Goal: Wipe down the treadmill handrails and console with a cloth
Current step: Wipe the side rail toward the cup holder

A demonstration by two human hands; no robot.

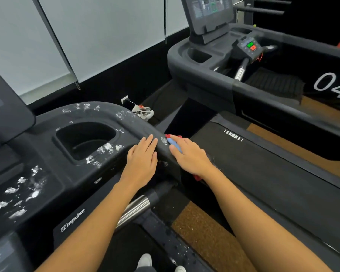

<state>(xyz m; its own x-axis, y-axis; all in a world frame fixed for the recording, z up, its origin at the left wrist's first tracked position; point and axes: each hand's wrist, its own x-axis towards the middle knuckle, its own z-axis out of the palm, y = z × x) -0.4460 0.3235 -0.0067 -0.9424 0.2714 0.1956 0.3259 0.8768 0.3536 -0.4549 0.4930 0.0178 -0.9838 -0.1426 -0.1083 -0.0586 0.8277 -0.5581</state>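
The right hand (pixel 188 156) lies with fingers nearly straight on the red-and-blue cloth (pixel 175 145), pressing it to the right side of the dark handrail (pixel 137 124). The left hand (pixel 142 156) rests flat and empty just left of it. A good stroke, I judge, bears down through the palm, takes the white smear (pixel 164 140) between the hands, then works left toward the splashes round the cup well (pixel 84 140).

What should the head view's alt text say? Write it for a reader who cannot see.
A person's right hand presses a blue and red cloth on a black plastic treadmill handrail, the left hand resting flat beside it. White foam splotches dot the black console housing around its deep cup holder.
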